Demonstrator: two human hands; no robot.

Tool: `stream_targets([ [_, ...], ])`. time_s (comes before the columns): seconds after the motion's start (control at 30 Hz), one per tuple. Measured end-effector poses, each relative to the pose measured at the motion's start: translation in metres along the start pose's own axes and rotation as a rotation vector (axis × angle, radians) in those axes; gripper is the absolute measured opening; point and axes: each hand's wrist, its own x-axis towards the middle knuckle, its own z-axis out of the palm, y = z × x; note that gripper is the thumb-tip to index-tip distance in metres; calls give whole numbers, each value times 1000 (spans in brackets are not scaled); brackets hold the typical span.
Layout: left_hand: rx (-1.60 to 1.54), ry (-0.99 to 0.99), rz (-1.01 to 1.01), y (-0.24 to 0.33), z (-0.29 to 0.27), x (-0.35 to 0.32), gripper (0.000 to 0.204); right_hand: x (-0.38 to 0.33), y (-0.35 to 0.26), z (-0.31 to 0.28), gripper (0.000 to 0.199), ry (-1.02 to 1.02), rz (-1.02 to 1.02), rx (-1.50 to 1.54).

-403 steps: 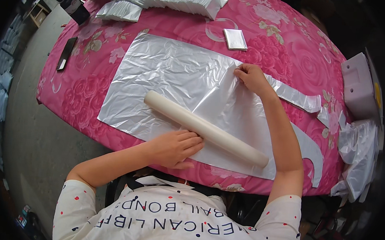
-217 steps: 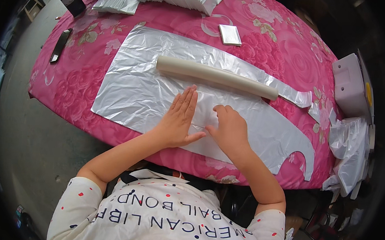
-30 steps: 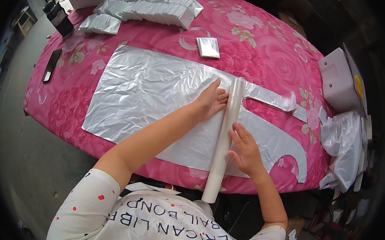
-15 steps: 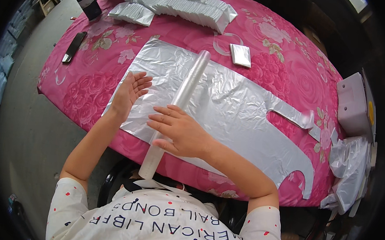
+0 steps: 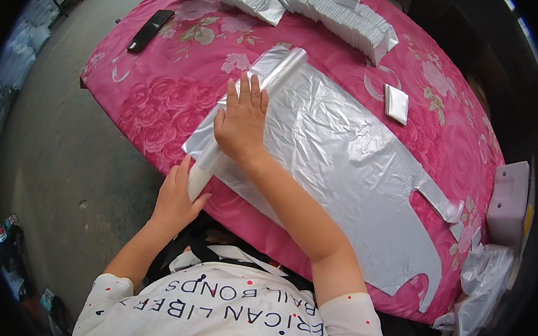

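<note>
Two hands pressed a long white roll at the left end of a silver plastic sheet.

The right hand [image 5: 242, 125] lay flat with fingers spread on the roll [image 5: 241, 113]. The left hand [image 5: 176, 199] was clamped around the roll's near end, which stuck out past the tabletop [image 5: 161, 107] edge. The silver sheet [image 5: 356, 168] stretched right over the pink flowered cloth. Stacks of folded silver packs [image 5: 330, 13] sat along the far edge. One small square pack [image 5: 397, 104] lay alone nearby. A white box [image 5: 508, 203] stood at the right edge.
</note>
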Motion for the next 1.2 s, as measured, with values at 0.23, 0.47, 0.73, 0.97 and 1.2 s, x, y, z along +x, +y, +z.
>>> stream_targets([
  [0.23, -1277, -499, -372, 12, 0, -1, 64, -12, 12, -23, 69, 144, 639, 1215],
  [0.47, -1981, -1200, -280, 39, 27, 6, 84, -24, 7, -131, 58, 68, 698, 1803],
  [0.73, -871, -441, -50, 83, 43, 16, 44, -75, 13, -125, 46, 241, 786, 1354],
  [0.97, -994, -986, -384, 46, 34, -3, 44, -74, 93, -152, 42, 254, 890, 1277],
  [1.2, -1131, -1221, -483, 10, 28, -27, 63, -81, 151, -202, 25, 59, 941, 726],
])
